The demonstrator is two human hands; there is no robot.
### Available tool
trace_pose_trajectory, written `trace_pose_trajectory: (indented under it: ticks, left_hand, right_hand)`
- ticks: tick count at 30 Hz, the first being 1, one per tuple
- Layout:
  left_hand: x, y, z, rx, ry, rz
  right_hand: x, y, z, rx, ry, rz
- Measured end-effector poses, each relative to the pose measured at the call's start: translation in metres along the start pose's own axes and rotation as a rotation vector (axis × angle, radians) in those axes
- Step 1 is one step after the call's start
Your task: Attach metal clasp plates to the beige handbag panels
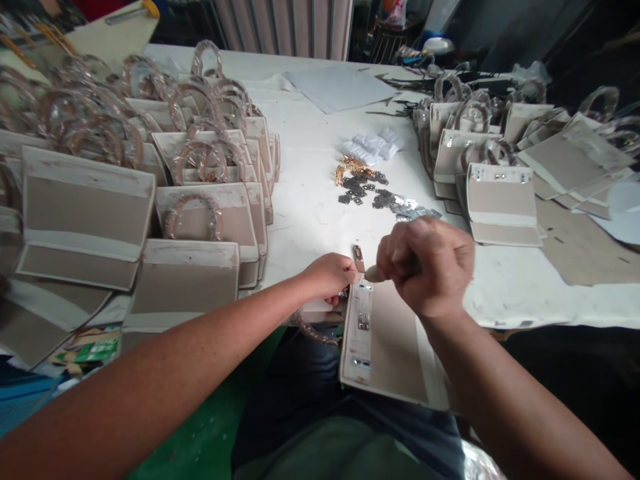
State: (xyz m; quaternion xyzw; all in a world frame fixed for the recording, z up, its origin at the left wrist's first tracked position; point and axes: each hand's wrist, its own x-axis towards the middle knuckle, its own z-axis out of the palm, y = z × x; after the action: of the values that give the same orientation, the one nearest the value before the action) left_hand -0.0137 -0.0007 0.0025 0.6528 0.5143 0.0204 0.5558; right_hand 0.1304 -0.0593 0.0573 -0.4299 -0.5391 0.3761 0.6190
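A beige bag flap panel (395,347) lies over the table's near edge and my lap, with small metal clasps fixed along its white left strip. My left hand (327,275) pinches the panel's upper left corner, fingers closed, next to a small metal clasp piece (358,257) standing at the top edge. My right hand (425,263) is a fist wrapped round a tool handle (374,273), whose rounded end pokes out toward the clasp piece.
Several finished beige bags with wrapped handles (195,207) crowd the table's left. Another pile of bags (500,193) sits at the right. Loose gold and silver metal fittings (373,187) lie on the white table (310,200) beyond my hands.
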Motion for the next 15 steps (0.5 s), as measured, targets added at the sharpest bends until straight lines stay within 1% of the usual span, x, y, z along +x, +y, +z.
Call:
trace_pose_trajectory:
  ticks: [3,4,8,9,11,13,15]
  left_hand:
    - [-0.0010,0.0015,0.0008,-0.005,0.007,-0.008]
    - [-0.0011,0.0017,0.0009,-0.006,0.010,-0.010]
    - [0.0006,0.0004,0.0014,-0.017,0.019,-0.015]
    - [0.0010,0.0001,0.0016,-0.021,0.022,-0.014]
    - [0.0005,0.0001,0.0023,-0.030,0.025,-0.008]
    - [-0.0012,0.0010,0.0028,-0.035,0.027,0.000]
    - [-0.0030,0.0019,0.0031,-0.040,0.037,0.001]
  right_hand:
    - [-0.0014,0.0025,0.0004,-0.040,-0.034,0.061]
    - [-0.0017,0.0022,-0.0001,-0.040,-0.029,0.061]
    - [-0.0036,-0.0044,-0.0027,0.073,0.059,-0.060]
    - [-0.0048,-0.0050,-0.0027,0.085,0.066,-0.063]
    - [-0.0077,-0.0029,-0.0019,0.044,0.035,-0.007]
    - [-0.0097,0.0010,-0.0011,-0.030,-0.023,0.050]
    - [-0.0095,0.0039,-0.0012,-0.058,-0.036,0.041]
